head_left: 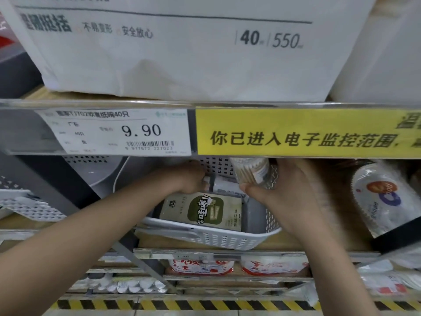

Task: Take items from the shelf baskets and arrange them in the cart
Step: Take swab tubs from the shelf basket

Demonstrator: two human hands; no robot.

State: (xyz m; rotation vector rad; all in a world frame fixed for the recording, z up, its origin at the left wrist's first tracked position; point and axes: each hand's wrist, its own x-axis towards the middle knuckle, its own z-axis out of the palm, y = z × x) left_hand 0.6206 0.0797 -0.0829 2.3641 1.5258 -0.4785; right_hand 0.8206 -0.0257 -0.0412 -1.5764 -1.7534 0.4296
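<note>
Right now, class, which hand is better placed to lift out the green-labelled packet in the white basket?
Left hand: it rests at the packet's top edge in the basket; the right hand already grips a clear jar.

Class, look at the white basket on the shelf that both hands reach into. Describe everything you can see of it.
The white basket looks like plastic, its walls pierced with rows of small slots, its rim smooth and rounded. It sits on the wooden shelf, tilted, under the price rail. Inside lie a green-labelled packet and a grey box. The left hand reaches into its back; the right hand holds a clear tub above it.
</note>
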